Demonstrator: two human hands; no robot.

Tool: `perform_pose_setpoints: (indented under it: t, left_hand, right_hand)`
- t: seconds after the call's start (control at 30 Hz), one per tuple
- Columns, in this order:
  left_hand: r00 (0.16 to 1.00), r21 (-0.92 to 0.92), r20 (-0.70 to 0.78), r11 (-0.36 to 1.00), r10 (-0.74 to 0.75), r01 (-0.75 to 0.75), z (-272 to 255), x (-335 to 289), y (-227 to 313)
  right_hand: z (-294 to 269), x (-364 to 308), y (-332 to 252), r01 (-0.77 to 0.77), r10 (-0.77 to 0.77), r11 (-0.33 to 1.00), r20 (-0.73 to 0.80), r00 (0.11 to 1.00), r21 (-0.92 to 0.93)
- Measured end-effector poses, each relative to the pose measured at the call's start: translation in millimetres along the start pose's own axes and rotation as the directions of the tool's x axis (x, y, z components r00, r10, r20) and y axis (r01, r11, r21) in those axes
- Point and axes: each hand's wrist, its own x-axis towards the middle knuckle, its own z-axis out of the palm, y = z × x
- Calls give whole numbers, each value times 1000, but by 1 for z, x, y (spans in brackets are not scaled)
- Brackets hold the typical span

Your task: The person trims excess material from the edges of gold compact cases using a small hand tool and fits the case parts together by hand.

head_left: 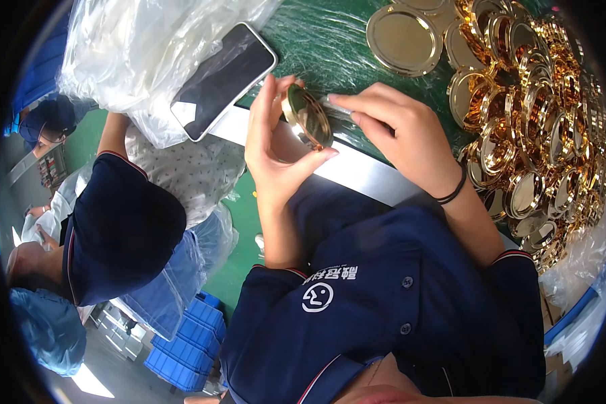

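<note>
My left hand [271,151] holds a shiny gold round lid-like piece [308,120] by its rim, tilted on edge between thumb and fingers. My right hand [407,128] is just to the right of it, thumb and forefinger pinched on a thin pale stick-like object [339,106]. The tip of that object points at the gold piece; whether the two touch I cannot tell. Both hands are above the near edge of the green table. A loose gold disc [404,40] lies flat on the table beyond my right hand.
A large heap of gold round pieces [539,128] covers the table's right side. Left of my hands lie a phone [225,81] and crumpled clear plastic [135,54]. Clear film covers the green tabletop [316,40]. A person in a navy shirt [124,225] is close on the left, near blue bins [188,343].
</note>
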Motion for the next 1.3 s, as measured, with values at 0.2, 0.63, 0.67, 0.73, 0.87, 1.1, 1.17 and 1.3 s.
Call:
perform_pose_setpoints:
  t: [0.2,0.63,0.67,0.73,0.87,1.1,1.17,1.3]
  left_hand:
    - [997,-68,-27,995,72,-73,-2,4,-2]
    - [989,28,119,996,85,-89,-4,5,-2]
    - [986,73,143,992,88,-99,-7,6,2]
    - [980,98,181,990,81,-100,-13,7,3]
    - [984,93,155,990,90,-106,-14,5,2]
    - [995,18,43,996,90,-91,-14,7,1]
    - [991,104,97,989,97,-107,-15,8,4]
    - [993,124,89,988,77,-88,-13,8,9]
  right_hand:
    - [0,6,1,16,-7,994,-81,997,110]
    - [-5,5,-7,-67,73,983,-30,997,169]
    - [-5,5,-8,-52,57,984,-27,998,172]
    - [-7,5,-10,-120,121,976,4,993,179]
    - [-4,6,-9,-81,83,982,-1,997,170]
    - [-6,6,-10,-101,101,980,14,995,173]
    - [-6,6,-9,-108,106,980,17,994,165]
    - [-5,6,-11,-108,105,982,26,994,156]
